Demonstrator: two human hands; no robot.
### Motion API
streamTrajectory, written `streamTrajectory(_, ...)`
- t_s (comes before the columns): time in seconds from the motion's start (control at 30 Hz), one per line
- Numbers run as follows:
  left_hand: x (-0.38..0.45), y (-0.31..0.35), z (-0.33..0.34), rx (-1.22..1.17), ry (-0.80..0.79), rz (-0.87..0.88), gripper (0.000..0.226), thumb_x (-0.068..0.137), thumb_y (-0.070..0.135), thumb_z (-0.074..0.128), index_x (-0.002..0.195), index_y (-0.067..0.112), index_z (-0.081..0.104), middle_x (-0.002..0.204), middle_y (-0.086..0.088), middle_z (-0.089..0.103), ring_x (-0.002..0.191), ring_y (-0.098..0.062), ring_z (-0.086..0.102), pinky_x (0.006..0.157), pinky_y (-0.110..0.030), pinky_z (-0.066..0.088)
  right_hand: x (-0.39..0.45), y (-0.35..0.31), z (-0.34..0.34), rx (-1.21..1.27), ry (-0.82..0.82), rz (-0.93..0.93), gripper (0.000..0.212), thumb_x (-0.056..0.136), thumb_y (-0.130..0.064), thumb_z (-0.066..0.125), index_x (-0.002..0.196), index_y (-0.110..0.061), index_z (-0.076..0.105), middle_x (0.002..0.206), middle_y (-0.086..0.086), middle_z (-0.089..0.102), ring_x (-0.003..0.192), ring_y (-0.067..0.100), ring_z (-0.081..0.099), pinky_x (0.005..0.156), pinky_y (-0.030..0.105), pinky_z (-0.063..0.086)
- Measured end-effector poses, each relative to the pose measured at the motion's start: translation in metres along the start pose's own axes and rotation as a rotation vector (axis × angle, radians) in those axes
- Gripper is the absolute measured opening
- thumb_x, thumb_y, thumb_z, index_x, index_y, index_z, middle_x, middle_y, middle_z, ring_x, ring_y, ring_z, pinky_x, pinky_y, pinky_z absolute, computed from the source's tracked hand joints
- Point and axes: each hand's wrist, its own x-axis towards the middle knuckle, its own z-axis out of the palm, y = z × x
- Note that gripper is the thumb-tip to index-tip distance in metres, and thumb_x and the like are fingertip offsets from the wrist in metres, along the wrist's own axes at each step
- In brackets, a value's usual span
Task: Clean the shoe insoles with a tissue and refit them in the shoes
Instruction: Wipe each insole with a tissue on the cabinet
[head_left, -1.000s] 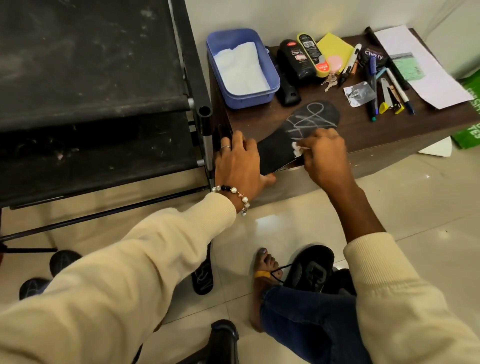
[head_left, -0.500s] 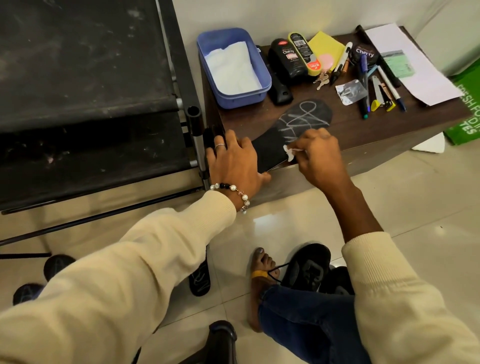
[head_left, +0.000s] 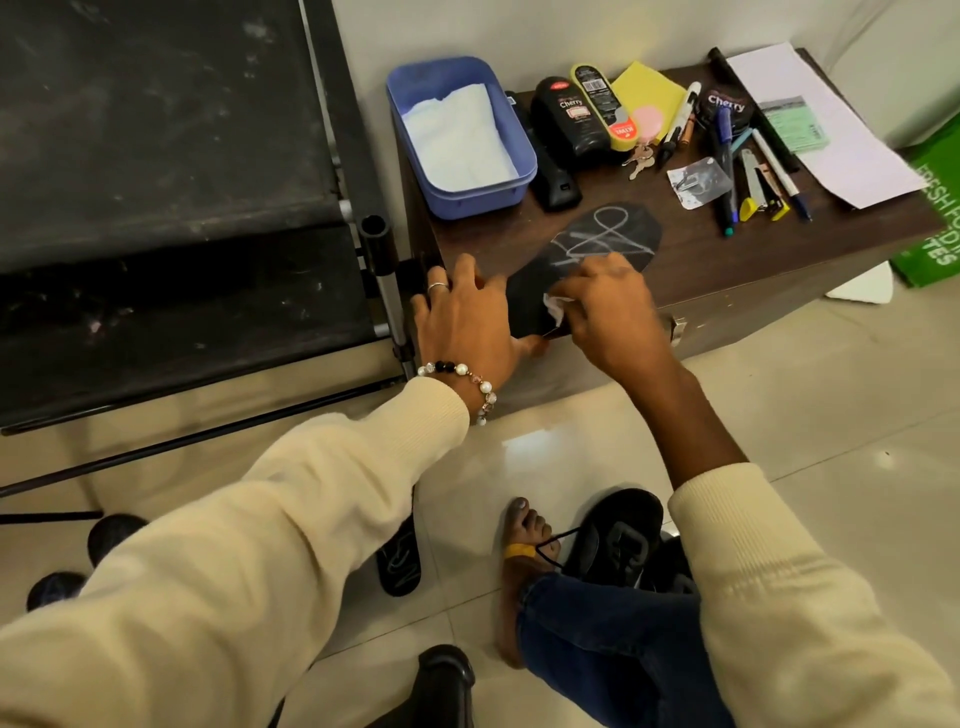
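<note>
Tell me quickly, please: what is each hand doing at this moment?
Left hand: open, fingers flat, pressing the heel end of the insole onto the table.
Right hand: closed, fingers pinching the tissue against the insole.

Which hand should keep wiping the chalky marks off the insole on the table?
Right. The right hand already pinches the tissue on the insole, beside the marks; the left hand steadies its heel end.

I sat in what looked like a home room, on glossy cream floor tiles beside a plain wall. The small dark wooden surface carried shoe polish bottles, pens and keys, with a fabric shoe rack alongside.
</note>
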Motion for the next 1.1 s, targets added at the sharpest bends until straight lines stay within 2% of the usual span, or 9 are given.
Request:
streamTrajectory(0.13,0.0,-0.002,0.0,-0.019,0.0,0.002,0.062,0.074,0.06,0.068,0.125,0.027,0.057,0.134,-0.004,0.04,0.123,-0.034,0.036,0.101,-0.048,0.035,0.005,-0.016,0.004,0.079,-0.013,-0.142,0.029,0.089,-0.009,0.053,0.114,-0.004,0.067,0.111,0.019,0.06,0.104,0.035,0.048,0.083,0.04,0.039)
streamTrajectory(0.23,0.0,-0.001,-0.002,0.009,-0.011,0.009,0.067,0.072,0.064,0.068,0.127,0.027,0.055,0.135,-0.005,0.039,0.124,-0.035,0.035,0.102,-0.048,0.035,-0.001,0.005,-0.006,0.095,-0.031,-0.184,0.023,0.084,-0.003,0.061,0.104,-0.004,0.072,0.103,0.019,0.065,0.097,0.039,0.055,0.08,0.039,0.04)
streamTrajectory(0.33,0.0,0.001,-0.006,0.045,-0.044,-0.001,0.072,0.07,0.065,0.07,0.129,0.024,0.054,0.137,-0.006,0.038,0.127,-0.035,0.034,0.104,-0.05,0.033,-0.009,0.031,-0.008,0.088,0.048,-0.03,0.022,0.082,-0.001,0.063,0.101,-0.007,0.073,0.099,0.019,0.067,0.095,0.042,0.055,0.079,0.04,0.042)
streamTrajectory(0.43,-0.002,0.007,-0.006,0.086,-0.04,-0.015,0.07,0.072,0.063,0.069,0.126,0.021,0.055,0.137,-0.009,0.038,0.13,-0.036,0.032,0.106,-0.052,0.03,-0.008,0.036,0.0,0.061,0.067,0.106,0.025,0.088,-0.005,0.057,0.11,-0.009,0.07,0.11,0.017,0.063,0.106,0.037,0.05,0.087,0.039,0.039)
streamTrajectory(0.57,0.0,0.009,-0.003,0.083,-0.025,-0.009,0.08,0.075,0.067,0.064,0.137,0.019,0.043,0.142,-0.01,0.035,0.133,-0.037,0.029,0.106,-0.054,0.028,-0.003,0.021,0.0,0.072,0.033,-0.065,0.024,0.088,-0.008,0.058,0.11,-0.008,0.07,0.109,0.017,0.063,0.103,0.036,0.053,0.085,0.039,0.04)
streamTrajectory(0.67,0.003,0.006,-0.002,0.049,-0.012,0.018,0.075,0.076,0.067,0.062,0.134,0.022,0.047,0.14,-0.008,0.037,0.131,-0.035,0.032,0.105,-0.053,0.031,-0.005,0.027,-0.003,0.125,0.025,-0.156,0.019,0.082,-0.004,0.066,0.099,-0.007,0.074,0.096,0.017,0.068,0.089,0.038,0.058,0.078,0.039,0.044)
streamTrajectory(0.87,0.005,0.001,-0.001,0.005,-0.007,0.038,0.072,0.074,0.065,0.065,0.132,0.024,0.051,0.134,-0.004,0.039,0.125,-0.032,0.035,0.1,-0.048,0.033,-0.006,0.041,0.001,0.029,0.081,0.191,0.025,0.091,-0.011,0.055,0.111,-0.008,0.069,0.11,0.016,0.062,0.105,0.033,0.05,0.084,0.036,0.039)
streamTrajectory(1.0,0.005,0.0,-0.001,-0.009,0.002,0.039,0.068,0.074,0.064,0.065,0.128,0.023,0.054,0.132,-0.004,0.04,0.123,-0.032,0.035,0.098,-0.047,0.034,-0.001,0.017,0.001,0.028,0.01,0.041,0.029,0.093,-0.012,0.052,0.118,-0.01,0.065,0.118,0.015,0.058,0.112,0.032,0.047,0.089,0.034,0.035)
streamTrajectory(1.1,0.004,0.001,-0.001,-0.02,-0.001,0.033,0.068,0.074,0.065,0.064,0.127,0.024,0.054,0.132,-0.004,0.04,0.123,-0.032,0.035,0.097,-0.046,0.033,0.0,0.014,-0.005,0.061,-0.028,-0.097,0.027,0.091,-0.01,0.054,0.115,-0.009,0.067,0.115,0.016,0.061,0.109,0.035,0.05,0.088,0.035,0.034)
